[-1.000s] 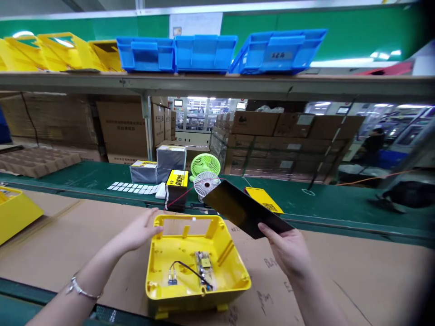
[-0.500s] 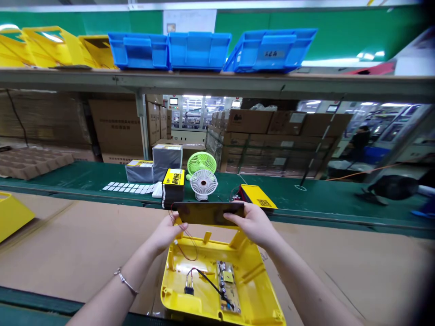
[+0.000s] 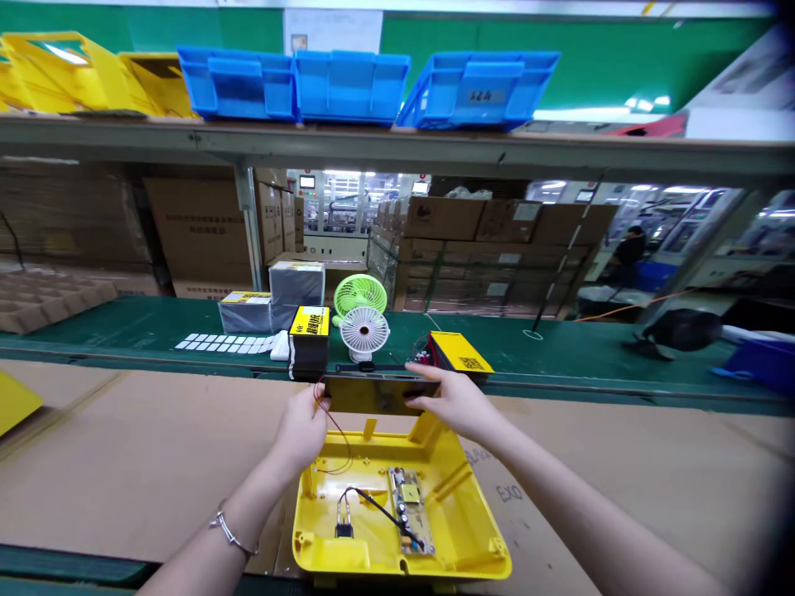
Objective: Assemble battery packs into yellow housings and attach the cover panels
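A dark, glossy rectangular panel (image 3: 373, 396) stands on edge at the far side of a yellow plastic housing (image 3: 460, 566). My left hand (image 3: 303, 430) pinches its left end, where thin red and black wires (image 3: 349, 443) hang down into the housing. At the right end my right hand (image 3: 458, 403) has its thumb against the near face and its index finger stretched past the top edge; its other fingers are hidden. Inside the open housing lie a circuit board (image 3: 411, 515) and a black socket (image 3: 344, 530) joined by a black cable.
Beyond the panel, a white fan (image 3: 363, 330), a green fan (image 3: 360, 296), a black-and-yellow box (image 3: 309, 343) and a yellow-topped block (image 3: 460, 353) stand on the green bench. Cardboard (image 3: 155, 463) covers the near surface. Blue bins (image 3: 351, 87) line the shelf above.
My left hand has shifted its hold, its thumb moving off the lower corner to the panel's end. My right index finger now reaches farther out. The view has turned slightly right.
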Demonstrator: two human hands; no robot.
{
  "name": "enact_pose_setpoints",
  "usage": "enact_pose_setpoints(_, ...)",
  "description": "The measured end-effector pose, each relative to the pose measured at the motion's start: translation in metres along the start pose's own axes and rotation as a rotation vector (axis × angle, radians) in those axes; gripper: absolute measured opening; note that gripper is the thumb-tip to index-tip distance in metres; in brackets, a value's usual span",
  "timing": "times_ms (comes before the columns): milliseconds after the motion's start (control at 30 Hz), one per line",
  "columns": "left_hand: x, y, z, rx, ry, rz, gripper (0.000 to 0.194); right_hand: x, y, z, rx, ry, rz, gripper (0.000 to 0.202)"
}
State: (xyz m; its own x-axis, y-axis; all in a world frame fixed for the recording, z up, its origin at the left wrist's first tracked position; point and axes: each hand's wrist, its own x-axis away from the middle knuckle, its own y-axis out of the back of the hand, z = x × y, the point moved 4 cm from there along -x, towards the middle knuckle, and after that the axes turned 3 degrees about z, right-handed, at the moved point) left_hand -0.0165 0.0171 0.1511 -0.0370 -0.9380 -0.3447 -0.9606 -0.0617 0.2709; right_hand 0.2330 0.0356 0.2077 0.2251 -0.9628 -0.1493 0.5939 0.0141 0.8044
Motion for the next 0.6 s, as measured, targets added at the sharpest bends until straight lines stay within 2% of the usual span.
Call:
enact_pose_setpoints(100,0.001,-0.005,-0.008,-0.023,-0.035,0.020,0.020,0.012,-0.001,0.036,0.274,0.279,-0.263,0.074)
enact_pose_setpoints(167,0.003,-0.010,-0.013,-0.043,-0.072,0.042,0.025,0.019,-0.017,0.055,0.502,0.443,-0.285,0.072)
enact_pose_setpoints(267,0.006,-0.014,-0.016,-0.074,-0.070,0.069,0.034,0.018,-0.048,0.058,0.724,0.477,-0.148,0.068)
enact_pose_setpoints(367,0.009,-0.013,-0.013,-0.097,-0.037,0.071,0.044,0.013,-0.063,0.050,0.730,0.463,0.029,0.065)
enact_pose_setpoints(433,0.011,-0.012,-0.013,-0.103,-0.031,0.074,0.050,0.009,-0.059,0.047,0.665,0.435,0.139,0.056)
enact_pose_setpoints(533,0.015,-0.013,-0.014,-0.088,-0.012,0.117,0.055,0.003,-0.043,0.047,0.608,0.321,0.266,0.028)
enact_pose_setpoints(600,0.018,-0.015,-0.017,-0.084,-0.002,0.152,0.057,0.001,-0.033,0.047,0.602,0.262,0.304,0.026)
